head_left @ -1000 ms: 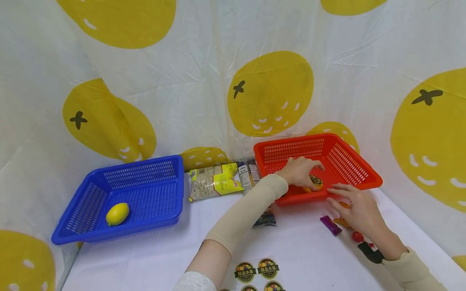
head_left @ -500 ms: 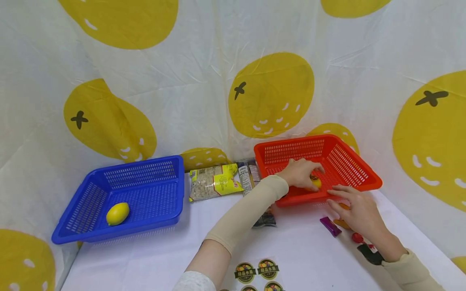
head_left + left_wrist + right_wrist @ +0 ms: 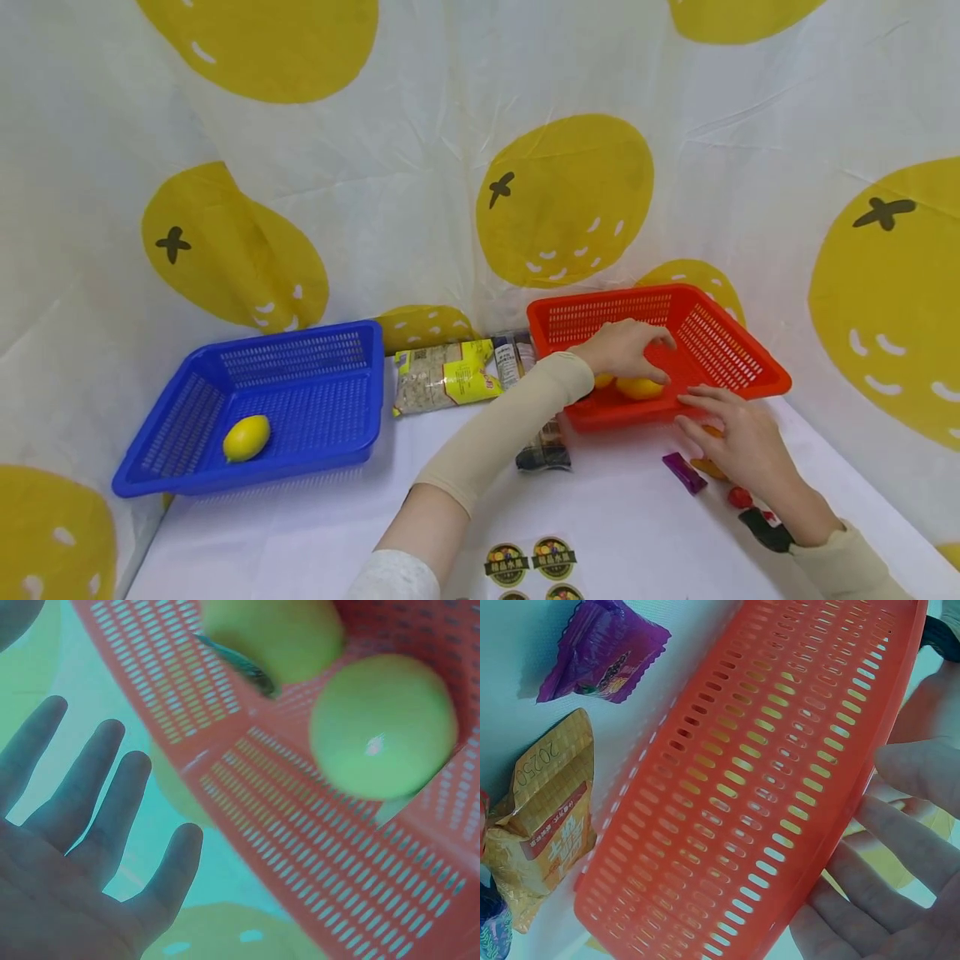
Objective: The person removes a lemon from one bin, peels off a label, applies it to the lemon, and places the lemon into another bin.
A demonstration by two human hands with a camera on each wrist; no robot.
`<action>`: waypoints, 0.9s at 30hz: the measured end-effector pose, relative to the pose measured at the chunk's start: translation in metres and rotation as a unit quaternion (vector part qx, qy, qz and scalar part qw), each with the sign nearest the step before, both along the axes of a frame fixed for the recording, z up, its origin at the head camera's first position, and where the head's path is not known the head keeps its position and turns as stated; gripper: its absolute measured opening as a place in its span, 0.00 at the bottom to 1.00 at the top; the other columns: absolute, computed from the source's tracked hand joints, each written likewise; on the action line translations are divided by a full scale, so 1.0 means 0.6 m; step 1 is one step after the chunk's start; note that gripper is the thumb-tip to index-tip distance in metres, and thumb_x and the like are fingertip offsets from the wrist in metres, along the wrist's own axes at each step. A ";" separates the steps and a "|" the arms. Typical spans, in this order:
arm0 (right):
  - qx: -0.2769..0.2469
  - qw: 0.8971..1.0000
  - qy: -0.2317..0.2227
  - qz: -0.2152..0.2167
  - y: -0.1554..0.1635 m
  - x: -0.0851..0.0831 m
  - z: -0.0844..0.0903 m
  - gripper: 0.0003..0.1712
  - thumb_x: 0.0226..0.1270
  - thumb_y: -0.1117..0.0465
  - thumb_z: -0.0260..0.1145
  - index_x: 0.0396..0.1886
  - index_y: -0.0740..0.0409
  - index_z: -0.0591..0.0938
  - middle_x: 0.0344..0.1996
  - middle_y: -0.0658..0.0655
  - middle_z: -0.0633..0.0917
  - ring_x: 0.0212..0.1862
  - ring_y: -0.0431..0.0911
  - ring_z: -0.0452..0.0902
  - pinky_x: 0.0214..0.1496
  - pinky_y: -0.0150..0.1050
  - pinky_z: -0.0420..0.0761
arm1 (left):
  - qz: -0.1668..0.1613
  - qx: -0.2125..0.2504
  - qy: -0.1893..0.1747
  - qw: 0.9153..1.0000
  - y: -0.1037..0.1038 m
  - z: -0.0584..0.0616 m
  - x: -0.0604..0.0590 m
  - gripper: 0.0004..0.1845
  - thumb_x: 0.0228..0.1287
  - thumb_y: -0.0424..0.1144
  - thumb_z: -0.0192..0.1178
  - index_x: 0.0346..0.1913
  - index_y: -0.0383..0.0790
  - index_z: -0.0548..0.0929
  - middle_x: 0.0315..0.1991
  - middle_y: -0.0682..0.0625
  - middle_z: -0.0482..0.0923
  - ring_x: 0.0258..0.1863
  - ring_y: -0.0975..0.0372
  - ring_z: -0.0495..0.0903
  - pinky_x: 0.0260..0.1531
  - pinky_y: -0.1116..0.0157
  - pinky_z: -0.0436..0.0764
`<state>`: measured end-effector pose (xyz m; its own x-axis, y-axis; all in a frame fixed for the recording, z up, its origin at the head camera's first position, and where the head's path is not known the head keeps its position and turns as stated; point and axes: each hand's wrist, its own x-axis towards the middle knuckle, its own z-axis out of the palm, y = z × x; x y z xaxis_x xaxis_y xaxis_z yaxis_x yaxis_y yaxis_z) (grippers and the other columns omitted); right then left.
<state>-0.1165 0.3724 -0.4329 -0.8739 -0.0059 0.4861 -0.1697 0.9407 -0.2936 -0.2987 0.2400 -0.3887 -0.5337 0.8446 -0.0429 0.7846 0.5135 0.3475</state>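
In the head view my left hand [image 3: 626,350] hovers inside the red basket [image 3: 600,317], just above a yellow lemon [image 3: 639,387]. The left wrist view shows its fingers [image 3: 112,802] straight and spread, holding nothing, with two lemons [image 3: 382,724] [image 3: 274,634] lying in the red basket [image 3: 300,847]. My right hand [image 3: 731,429] rests on the white table by the basket's front right corner. Its relaxed fingers [image 3: 885,885] lie against the basket's outer wall [image 3: 765,772].
A blue basket [image 3: 300,350] at the left holds one lemon [image 3: 246,437]. A yellow-green food pack [image 3: 444,377] and dark packets [image 3: 543,446] lie between the baskets. Purple [image 3: 682,471], orange [image 3: 708,467] and red [image 3: 740,497] snacks sit by my right hand. Round stickers [image 3: 528,560] lie near the front edge.
My left hand let go of the stickered lemon it was holding, which now lies in the red basket, and opened just above it. My right hand barely moved.
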 end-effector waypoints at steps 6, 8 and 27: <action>0.002 1.000 0.008 0.005 0.003 -0.005 -0.001 0.24 0.50 0.62 0.82 0.49 0.62 0.89 0.49 0.69 0.87 0.46 0.66 0.81 0.43 0.57 0.75 | -0.016 0.001 0.012 1.000 -0.024 0.029 0.003 0.29 0.61 0.62 0.69 0.65 0.66 0.76 0.64 0.69 0.76 0.64 0.71 0.73 0.70 0.59 0.69; -0.002 1.000 -0.002 0.003 0.004 -0.006 -0.001 0.24 0.51 0.61 0.81 0.50 0.62 0.88 0.50 0.70 0.87 0.49 0.67 0.80 0.46 0.63 0.74 | -0.018 0.003 0.015 1.000 -0.035 0.033 0.004 0.29 0.62 0.62 0.68 0.65 0.66 0.76 0.65 0.69 0.76 0.65 0.71 0.73 0.71 0.55 0.67; 0.003 1.000 0.004 0.010 -0.034 -0.030 0.011 0.26 0.57 0.57 0.79 0.55 0.63 0.86 0.53 0.67 0.86 0.46 0.65 0.85 0.33 0.45 0.87 | 0.011 0.028 0.076 0.997 -0.260 0.035 0.016 0.25 0.64 0.58 0.68 0.62 0.58 0.80 0.60 0.60 0.81 0.63 0.62 0.73 0.67 0.51 0.69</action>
